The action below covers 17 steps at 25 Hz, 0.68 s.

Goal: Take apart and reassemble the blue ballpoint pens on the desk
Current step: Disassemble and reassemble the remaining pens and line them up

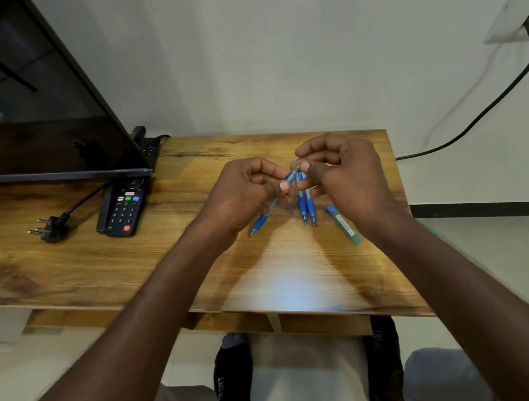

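Together, both hands [291, 184] pinch one blue pen [259, 222] over the desk [92, 262].

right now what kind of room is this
Probably a living room or bedroom at home: a TV stands on a wooden desk, with a remote control and an unplugged power plug beside it.

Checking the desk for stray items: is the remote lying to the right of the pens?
No, the remote lies left of the pens, beside the plug.

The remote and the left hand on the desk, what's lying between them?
Nothing: in the head view, only bare wooden desk shows between the remote and the left hand.
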Each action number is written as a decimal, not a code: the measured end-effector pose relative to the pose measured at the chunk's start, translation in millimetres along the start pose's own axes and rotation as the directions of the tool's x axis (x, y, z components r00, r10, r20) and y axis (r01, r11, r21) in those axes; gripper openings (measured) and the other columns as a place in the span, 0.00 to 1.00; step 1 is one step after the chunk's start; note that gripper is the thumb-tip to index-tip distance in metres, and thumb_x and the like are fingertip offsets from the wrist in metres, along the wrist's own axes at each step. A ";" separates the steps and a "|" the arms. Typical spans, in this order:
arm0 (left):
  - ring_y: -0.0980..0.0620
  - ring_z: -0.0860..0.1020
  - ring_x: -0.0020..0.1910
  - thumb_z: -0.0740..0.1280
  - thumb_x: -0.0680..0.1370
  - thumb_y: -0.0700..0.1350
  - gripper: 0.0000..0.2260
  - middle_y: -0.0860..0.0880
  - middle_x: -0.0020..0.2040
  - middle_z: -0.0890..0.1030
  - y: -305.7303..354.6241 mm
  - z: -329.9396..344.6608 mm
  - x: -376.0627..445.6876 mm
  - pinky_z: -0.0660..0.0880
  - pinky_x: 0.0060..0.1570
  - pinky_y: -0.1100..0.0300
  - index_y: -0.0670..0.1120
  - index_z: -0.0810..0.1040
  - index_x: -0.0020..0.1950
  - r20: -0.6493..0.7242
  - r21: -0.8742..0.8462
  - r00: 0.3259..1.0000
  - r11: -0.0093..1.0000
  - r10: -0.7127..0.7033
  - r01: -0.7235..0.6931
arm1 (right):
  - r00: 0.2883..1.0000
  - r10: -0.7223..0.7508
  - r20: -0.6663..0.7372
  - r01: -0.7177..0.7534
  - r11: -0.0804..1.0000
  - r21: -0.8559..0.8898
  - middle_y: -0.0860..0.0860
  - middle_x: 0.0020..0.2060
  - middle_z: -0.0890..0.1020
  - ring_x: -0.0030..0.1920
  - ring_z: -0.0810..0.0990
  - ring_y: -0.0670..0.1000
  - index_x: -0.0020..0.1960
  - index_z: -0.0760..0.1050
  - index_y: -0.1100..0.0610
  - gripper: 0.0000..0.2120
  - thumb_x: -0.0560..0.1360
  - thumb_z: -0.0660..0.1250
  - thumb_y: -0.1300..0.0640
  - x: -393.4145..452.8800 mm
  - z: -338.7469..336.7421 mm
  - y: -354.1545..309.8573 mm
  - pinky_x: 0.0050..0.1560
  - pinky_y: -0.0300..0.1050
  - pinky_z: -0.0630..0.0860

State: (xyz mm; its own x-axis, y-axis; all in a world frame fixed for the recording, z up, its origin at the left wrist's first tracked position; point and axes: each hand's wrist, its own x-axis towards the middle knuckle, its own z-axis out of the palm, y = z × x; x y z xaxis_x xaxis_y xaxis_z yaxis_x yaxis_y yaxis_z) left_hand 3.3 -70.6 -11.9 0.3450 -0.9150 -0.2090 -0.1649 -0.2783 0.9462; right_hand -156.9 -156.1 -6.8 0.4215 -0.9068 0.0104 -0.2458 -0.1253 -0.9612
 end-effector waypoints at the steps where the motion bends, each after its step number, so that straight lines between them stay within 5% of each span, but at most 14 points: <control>1: 0.50 0.87 0.43 0.74 0.79 0.39 0.07 0.45 0.45 0.89 0.0 0.6 0.1 0.77 0.40 0.56 0.41 0.83 0.56 0.002 -0.016 1.000 1.000 -0.004 0.004 | 1.000 0.029 0.002 -0.029 0.999 0.037 0.51 0.45 0.89 0.39 0.89 0.51 0.54 0.84 0.57 0.06 0.79 0.72 0.66 0.3 -0.3 -0.2 0.43 0.51 0.87; 11: 0.47 0.86 0.43 0.74 0.79 0.38 0.07 0.43 0.47 0.89 1.8 4.7 -1.1 0.77 0.39 0.58 0.39 0.82 0.57 0.015 -0.106 1.000 0.994 -0.023 0.024 | 0.998 0.060 -0.018 -0.059 0.998 0.025 0.50 0.43 0.89 0.41 0.89 0.49 0.51 0.87 0.56 0.05 0.77 0.76 0.63 0.9 0.7 0.9 0.47 0.54 0.87; 17: 0.47 0.86 0.40 0.74 0.79 0.37 0.13 0.41 0.46 0.89 2.3 6.5 -1.2 0.77 0.38 0.57 0.39 0.77 0.61 -0.019 -0.187 0.998 0.981 -0.064 0.059 | 0.971 0.211 0.116 -0.233 0.943 0.237 0.53 0.44 0.90 0.44 0.89 0.50 0.55 0.85 0.60 0.09 0.75 0.76 0.67 -2.6 -3.3 -5.7 0.45 0.47 0.85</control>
State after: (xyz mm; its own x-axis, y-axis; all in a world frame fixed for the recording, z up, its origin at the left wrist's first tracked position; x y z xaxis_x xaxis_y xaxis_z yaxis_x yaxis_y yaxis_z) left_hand -3.5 -72.0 -11.1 0.3724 -0.8897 -0.2642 0.0317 -0.2723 0.9617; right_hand -159.5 -154.4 -0.5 0.4583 -0.8599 -0.2246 -0.1229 0.1890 -0.9743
